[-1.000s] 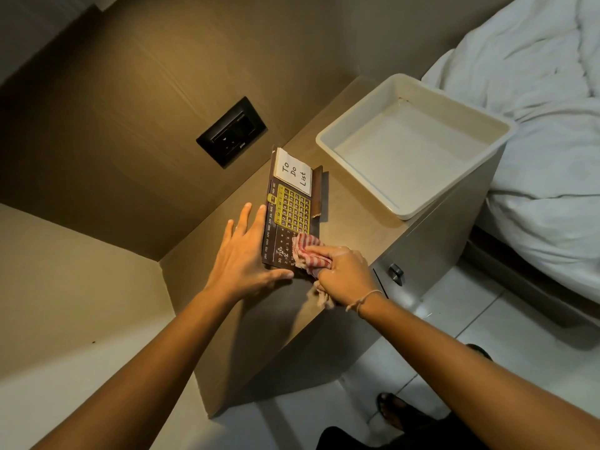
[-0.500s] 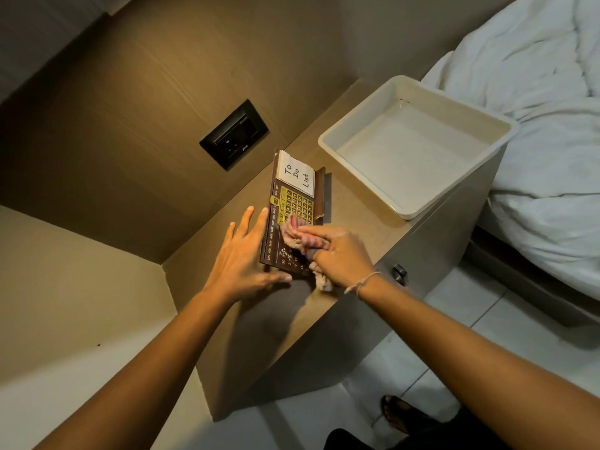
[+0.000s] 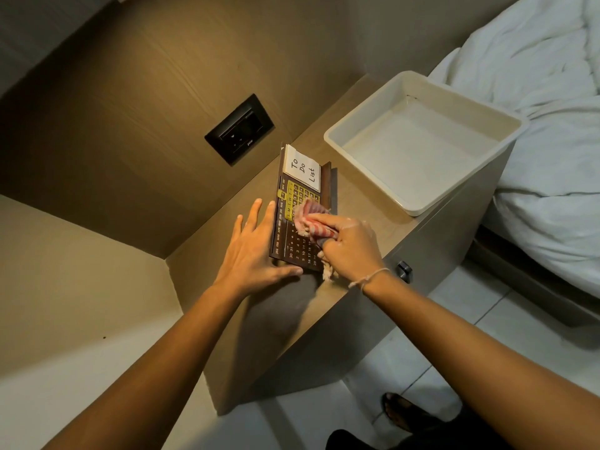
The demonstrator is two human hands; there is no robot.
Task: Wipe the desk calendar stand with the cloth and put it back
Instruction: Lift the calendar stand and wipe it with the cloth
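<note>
A dark brown desk calendar stand [image 3: 292, 245] with a yellow date grid and a white "To Do List" note lies on the bedside table [image 3: 354, 203]. My left hand [image 3: 251, 251] lies flat against the stand's left edge, fingers spread, thumb along its near edge, steadying it. My right hand [image 3: 349, 245] presses a bunched red-and-white striped cloth [image 3: 310, 219] on the middle of the stand's face, over the lower part of the yellow grid. The cloth's frayed end hangs below my right hand at the stand's near corner.
A white rectangular plastic tub [image 3: 418, 141] stands on the table to the right of the stand. A black wall socket [image 3: 238, 128] sits on the wooden wall panel behind. A bed with a white duvet [image 3: 548, 131] lies at right. A drawer knob [image 3: 404, 271] sticks out below the table edge.
My right hand has slid the cloth up the stand's face, from its near end onto the yellow grid. My left hand has kept its place at the left edge.
</note>
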